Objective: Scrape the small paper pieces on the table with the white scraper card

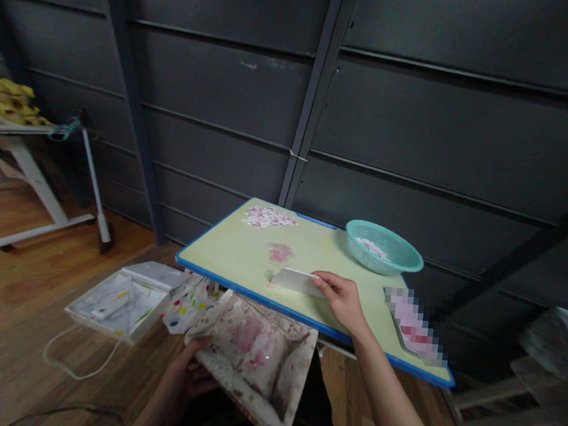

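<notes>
My right hand point(340, 296) pinches a flat white scraper card point(298, 282), held on edge against the pale yellow tabletop point(221, 254) near its front rim. A faint pinkish smear point(279, 252) of small bits lies just beyond the card. Below that edge, my left hand point(195, 368) grips the side of a stained, pale open box point(252, 349), tilted with its mouth toward the table. Pink residue and dark specks mark the inside of the box. Some of the left fingers are hidden beneath it.
Pink and white pieces point(268, 217) are heaped at the table's back left. A turquoise basket point(384, 248) holding white pieces stands at the back right, near a blurred pink sheet point(416, 327). An open white box point(122, 298) with a cord sits on the floor at left.
</notes>
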The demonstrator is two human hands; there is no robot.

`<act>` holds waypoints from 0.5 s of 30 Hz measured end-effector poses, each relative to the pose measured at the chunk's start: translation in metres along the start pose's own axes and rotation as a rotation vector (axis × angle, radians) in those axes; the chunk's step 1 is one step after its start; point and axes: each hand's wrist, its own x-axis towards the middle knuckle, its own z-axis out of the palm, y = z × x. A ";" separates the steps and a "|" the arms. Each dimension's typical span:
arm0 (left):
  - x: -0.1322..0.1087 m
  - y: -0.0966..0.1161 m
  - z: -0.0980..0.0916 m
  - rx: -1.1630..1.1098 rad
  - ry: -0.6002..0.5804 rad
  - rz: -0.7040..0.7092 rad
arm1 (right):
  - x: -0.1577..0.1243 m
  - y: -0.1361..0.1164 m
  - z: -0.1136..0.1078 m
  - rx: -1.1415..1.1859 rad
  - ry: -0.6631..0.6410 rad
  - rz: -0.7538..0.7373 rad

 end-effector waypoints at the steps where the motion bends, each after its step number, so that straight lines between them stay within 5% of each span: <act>1: -0.001 0.001 0.000 0.001 0.000 0.000 | -0.002 -0.003 0.000 0.012 -0.012 0.004; 10: -0.004 -0.001 0.001 0.004 -0.025 0.029 | -0.017 -0.017 0.000 0.089 -0.068 0.051; 15: -0.003 0.002 0.000 0.011 -0.039 0.006 | -0.001 -0.007 -0.009 0.098 0.035 0.072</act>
